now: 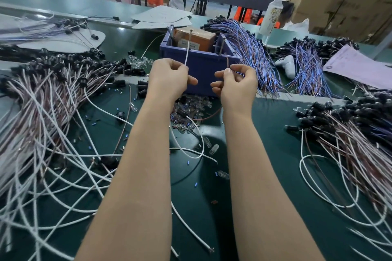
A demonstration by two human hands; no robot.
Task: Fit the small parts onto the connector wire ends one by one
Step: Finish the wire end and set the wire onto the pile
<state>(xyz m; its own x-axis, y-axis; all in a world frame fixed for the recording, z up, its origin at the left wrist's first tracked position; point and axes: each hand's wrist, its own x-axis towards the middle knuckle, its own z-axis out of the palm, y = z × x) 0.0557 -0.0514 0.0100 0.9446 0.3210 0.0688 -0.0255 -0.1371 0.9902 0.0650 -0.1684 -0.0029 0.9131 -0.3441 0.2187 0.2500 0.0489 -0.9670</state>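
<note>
"White wire?"
"Pinched in my left hand; right hand pinches a brown wire."
"Progress?"
"Capped bundles at nine o'clock look done; bare wires at eight, parts at six remain."

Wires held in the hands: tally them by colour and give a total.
white wire: 1, pinched in the left hand
brown wire: 1, pinched in the right hand
Total: 2
</note>
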